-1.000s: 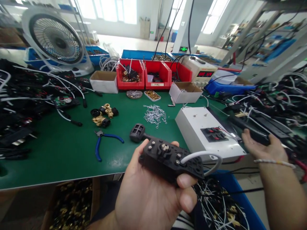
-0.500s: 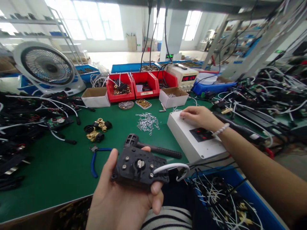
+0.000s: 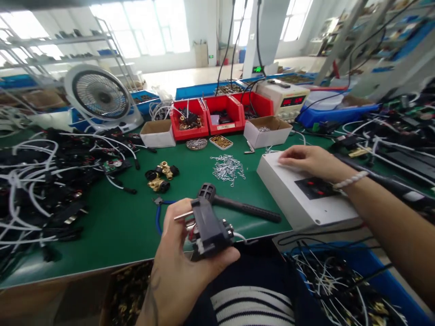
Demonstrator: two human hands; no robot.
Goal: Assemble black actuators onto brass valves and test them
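Observation:
My left hand (image 3: 185, 267) is closed around a black plastic module (image 3: 208, 227) with screws, a metal tab and a short white wire, turned on its edge above the table's front edge. My right hand (image 3: 311, 160) rests with fingers bent on the far left corner of a white box (image 3: 306, 203) that has a black panel with red switches. What its fingertips press, if anything, is too small to see. A black-handled tool (image 3: 238, 206) lies on the green mat (image 3: 112, 222) just beyond the module.
Blue-handled pliers (image 3: 159, 217), brass fittings (image 3: 159, 176) and a pile of metal clips (image 3: 227, 165) lie mid-table. Red bins (image 3: 220, 115), cardboard boxes (image 3: 267, 131), a fan (image 3: 102, 97) and a power supply (image 3: 283, 97) stand behind. Cable heaps (image 3: 41, 181) fill both sides; a blue crate (image 3: 340, 285) of wires sits below right.
My right hand moved from the right-side cables onto the white box and stays there. My left hand turned the black module from face-up onto its edge.

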